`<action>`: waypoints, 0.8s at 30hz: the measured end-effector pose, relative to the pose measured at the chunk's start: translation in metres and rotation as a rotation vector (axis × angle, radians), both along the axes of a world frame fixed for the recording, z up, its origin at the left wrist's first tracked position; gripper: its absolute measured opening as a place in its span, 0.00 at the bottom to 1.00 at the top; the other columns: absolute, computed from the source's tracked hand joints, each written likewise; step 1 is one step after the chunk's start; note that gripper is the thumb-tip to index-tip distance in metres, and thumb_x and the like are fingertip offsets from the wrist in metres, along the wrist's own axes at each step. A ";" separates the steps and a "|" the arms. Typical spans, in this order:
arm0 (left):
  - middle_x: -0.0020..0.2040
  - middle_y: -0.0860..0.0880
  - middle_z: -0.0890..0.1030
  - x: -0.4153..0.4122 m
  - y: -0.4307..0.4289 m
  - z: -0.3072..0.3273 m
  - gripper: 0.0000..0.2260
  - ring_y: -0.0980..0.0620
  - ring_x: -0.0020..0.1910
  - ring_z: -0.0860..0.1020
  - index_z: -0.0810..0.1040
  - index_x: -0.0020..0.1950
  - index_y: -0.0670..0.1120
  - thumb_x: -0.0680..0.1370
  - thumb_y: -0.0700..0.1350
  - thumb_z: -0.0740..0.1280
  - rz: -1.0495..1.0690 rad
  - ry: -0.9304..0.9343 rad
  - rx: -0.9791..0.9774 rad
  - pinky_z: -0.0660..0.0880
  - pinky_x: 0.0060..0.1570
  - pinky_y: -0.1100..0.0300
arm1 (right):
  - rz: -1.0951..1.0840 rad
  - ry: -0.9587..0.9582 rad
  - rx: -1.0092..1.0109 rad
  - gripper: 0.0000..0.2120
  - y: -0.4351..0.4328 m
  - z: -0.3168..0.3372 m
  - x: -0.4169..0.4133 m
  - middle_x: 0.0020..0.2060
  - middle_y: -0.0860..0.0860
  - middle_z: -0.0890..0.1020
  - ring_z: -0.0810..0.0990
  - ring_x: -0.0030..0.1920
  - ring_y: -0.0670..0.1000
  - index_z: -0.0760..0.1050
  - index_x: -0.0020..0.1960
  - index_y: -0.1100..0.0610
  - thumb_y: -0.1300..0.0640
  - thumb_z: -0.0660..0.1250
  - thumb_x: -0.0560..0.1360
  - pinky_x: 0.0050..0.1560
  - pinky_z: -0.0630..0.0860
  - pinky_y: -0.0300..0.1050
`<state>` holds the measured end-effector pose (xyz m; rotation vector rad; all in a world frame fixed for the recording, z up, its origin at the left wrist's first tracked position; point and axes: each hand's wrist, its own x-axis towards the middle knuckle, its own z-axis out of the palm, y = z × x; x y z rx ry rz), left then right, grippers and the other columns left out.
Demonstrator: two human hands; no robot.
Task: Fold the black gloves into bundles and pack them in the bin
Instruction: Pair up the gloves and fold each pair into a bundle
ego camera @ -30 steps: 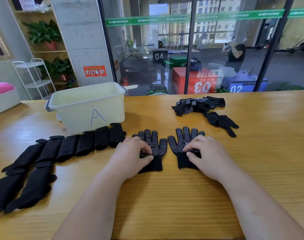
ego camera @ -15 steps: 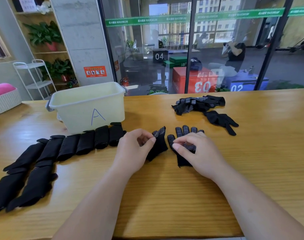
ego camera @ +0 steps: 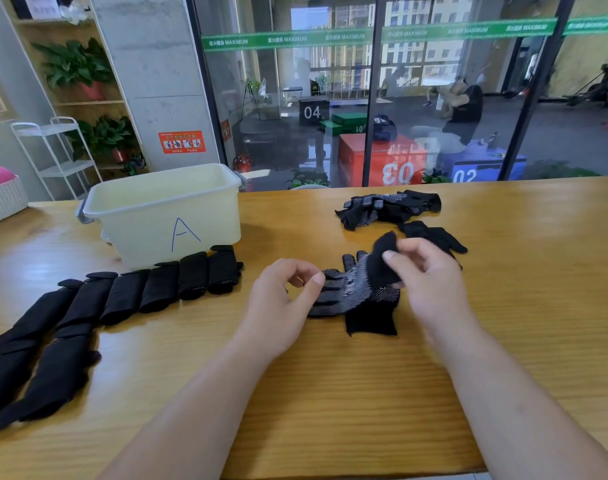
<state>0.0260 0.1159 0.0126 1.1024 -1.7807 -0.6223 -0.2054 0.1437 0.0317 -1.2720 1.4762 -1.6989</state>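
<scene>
**Black gloves crossed, one more bundle under way**

Far left on the wooden table (ego camera: 330, 393): folded glove bundles (ego camera: 150, 289), laid side by side and touching, in a line running from the near left edge up to the foot of the cream plastic bin (ego camera: 164, 216). Marked with a blue "A" on the front; stood just behind the far end of that line. Floor of it hidden from this angle, so could not tell whether anything was packed.

Mid-table: left hand (ego camera: 281, 299), poised at the fingertip end of the crosswise glove (ego camera: 330, 294). Fingers loosely curled, thumb tip against the knit; could not tell, through the blur, whether pinched or merely touched. Underneath, the flat glove (ego camera: 371, 320), dotted side up, cuff toward the near edge.

Just to the right: right hand (ego camera: 430, 282). Pinched the cuff of the crosswise glove between thumb and forefinger and held it raised off the table, with the fingertip end resting across the flat glove.

Beyond, toward the window: a heap of loose dotted gloves (ego camera: 389, 207), and a single glove (ego camera: 434, 237) just beside it, partly behind the right hand.

Judged as the pairing step of a fresh bundle, with folding barely started. Next called for bringing the raised cuff down square over its partner, pinning the fingers with the left, then folding the two together. Limp knit, likely to slide askew.
</scene>
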 end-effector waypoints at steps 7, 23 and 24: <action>0.79 0.61 0.69 -0.007 -0.007 -0.018 0.26 0.57 0.81 0.62 0.69 0.79 0.58 0.82 0.65 0.64 -0.115 -0.510 -0.153 0.62 0.79 0.47 | -0.447 -0.301 0.064 0.10 -0.012 -0.012 -0.038 0.49 0.49 0.85 0.80 0.41 0.47 0.82 0.60 0.51 0.56 0.69 0.80 0.44 0.78 0.45; 0.79 0.61 0.69 0.007 -0.013 -0.021 0.33 0.56 0.84 0.56 0.72 0.77 0.59 0.79 0.75 0.51 -0.047 -0.772 -0.093 0.48 0.84 0.48 | -0.248 -0.374 0.090 0.06 -0.012 -0.005 -0.040 0.52 0.47 0.87 0.86 0.53 0.50 0.84 0.56 0.47 0.55 0.71 0.81 0.56 0.84 0.54; 0.78 0.61 0.70 0.011 -0.014 -0.020 0.31 0.56 0.83 0.58 0.73 0.76 0.58 0.80 0.74 0.55 -0.032 -0.769 -0.101 0.49 0.84 0.48 | -0.187 -0.327 0.108 0.06 -0.012 -0.005 -0.040 0.53 0.46 0.87 0.86 0.55 0.49 0.83 0.57 0.47 0.55 0.71 0.82 0.57 0.84 0.55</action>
